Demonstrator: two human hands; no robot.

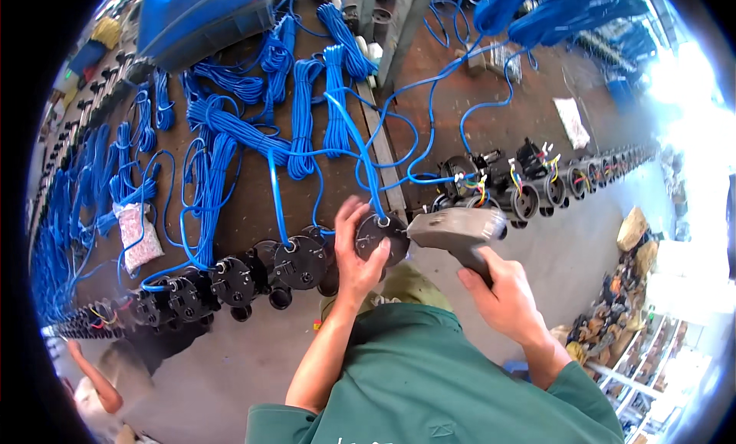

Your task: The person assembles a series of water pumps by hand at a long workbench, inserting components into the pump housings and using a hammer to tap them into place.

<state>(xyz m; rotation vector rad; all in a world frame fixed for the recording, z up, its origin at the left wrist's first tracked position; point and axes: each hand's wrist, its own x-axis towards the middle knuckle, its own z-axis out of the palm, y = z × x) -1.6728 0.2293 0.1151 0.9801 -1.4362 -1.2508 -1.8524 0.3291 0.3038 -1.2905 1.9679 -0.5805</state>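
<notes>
My left hand (356, 260) is closed around a round black motor cap (377, 237) at the table's front edge, thumb across its face and fingers over its far left side. A blue cable (366, 164) rises from a metal fitting on that cap. In my right hand (502, 294) is a grey power screwdriver (460, 228), gripped by its handle. Its nose points left and its tip meets the right edge of the cap; whether it touches a screw is too small to tell. Another capped black motor (299, 264) with its own blue cable stands just left of my left hand.
Coiled blue cables (303, 118) cover the brown table, with a blue crate (203, 26) behind. To the right, open motor housings (524, 203) show coloured wires. A metal post (402, 34) stands at the back. At lower left another person's arm (96, 375) reaches toward the row.
</notes>
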